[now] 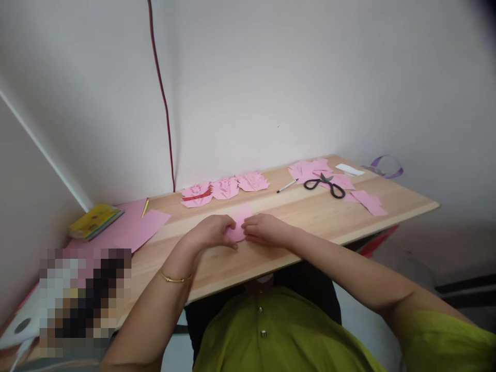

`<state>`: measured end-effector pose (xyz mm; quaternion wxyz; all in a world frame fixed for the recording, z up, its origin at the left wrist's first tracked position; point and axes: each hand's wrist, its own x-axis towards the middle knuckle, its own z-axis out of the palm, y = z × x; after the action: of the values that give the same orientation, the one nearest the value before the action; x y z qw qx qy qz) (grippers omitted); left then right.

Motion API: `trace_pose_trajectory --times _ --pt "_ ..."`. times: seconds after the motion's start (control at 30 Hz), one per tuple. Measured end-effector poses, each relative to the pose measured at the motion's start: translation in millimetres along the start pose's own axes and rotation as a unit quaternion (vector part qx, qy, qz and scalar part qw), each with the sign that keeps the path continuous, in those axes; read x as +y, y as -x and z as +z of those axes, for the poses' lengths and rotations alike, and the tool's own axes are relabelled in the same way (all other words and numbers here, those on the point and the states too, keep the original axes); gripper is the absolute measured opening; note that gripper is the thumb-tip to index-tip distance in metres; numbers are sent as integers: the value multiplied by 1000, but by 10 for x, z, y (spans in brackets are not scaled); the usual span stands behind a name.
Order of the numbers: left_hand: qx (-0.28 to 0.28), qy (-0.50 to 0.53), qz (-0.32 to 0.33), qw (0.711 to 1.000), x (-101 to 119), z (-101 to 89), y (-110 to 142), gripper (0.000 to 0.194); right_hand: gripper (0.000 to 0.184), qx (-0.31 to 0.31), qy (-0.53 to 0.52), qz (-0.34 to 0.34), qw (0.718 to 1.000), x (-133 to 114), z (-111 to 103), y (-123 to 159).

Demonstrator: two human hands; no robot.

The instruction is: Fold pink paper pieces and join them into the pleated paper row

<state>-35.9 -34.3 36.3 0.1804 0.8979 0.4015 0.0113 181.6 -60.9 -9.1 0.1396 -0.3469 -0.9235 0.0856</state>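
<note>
A small piece of pink paper (241,222) lies on the wooden table between my two hands. My left hand (217,231) has its thumb and fingers curved about the paper's left edge. From the other side, my right hand (265,230) holds the paper's right part, fingers pressed together on it. The paper's upper tip shows between the hands; its sides are partly hidden under my fingers. Behind it, along the wall, three crinkled pink paper cutouts (225,188) with jagged top edges lie in a row, the left one bearing a dark red strip.
Black-handled scissors (325,185) rest among pink paper scraps (370,202) at the right, near a pen (287,186) and a white strip (350,169). Leftward, a yellow pack (95,221) and a yellow pencil (145,207) lie on large pink sheets (134,232). The table's edge (271,269) runs before me.
</note>
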Motion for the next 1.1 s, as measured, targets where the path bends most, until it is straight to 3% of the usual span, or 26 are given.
trace_pose_trajectory --times 0.2,0.33,0.43,0.5,0.6,0.67,0.93,1.1 --pt "8 -25 -7 1000 71 20 -34 47 22 -12 -15 78 997 31 -84 -102" --pt "50 -1 -18 999 5 96 -103 19 23 -33 -130 105 985 188 -275 -129" --pt "84 38 -44 995 -63 154 -161 19 31 -63 -239 107 963 311 -284 -102" --pt "90 63 -54 992 -113 188 -190 20 41 -31 -234 105 966 384 -199 -79" --pt "89 124 -41 987 -198 232 -216 21 21 38 -205 81 975 484 -33 -54" --pt "91 133 -33 986 -251 254 -227 19 18 60 -204 56 975 541 36 -42" --pt "104 110 -3 988 -247 280 -294 10 18 77 -229 76 967 638 30 -1" --pt "121 89 -26 988 -213 312 -340 15 17 80 -232 57 968 655 7 16"
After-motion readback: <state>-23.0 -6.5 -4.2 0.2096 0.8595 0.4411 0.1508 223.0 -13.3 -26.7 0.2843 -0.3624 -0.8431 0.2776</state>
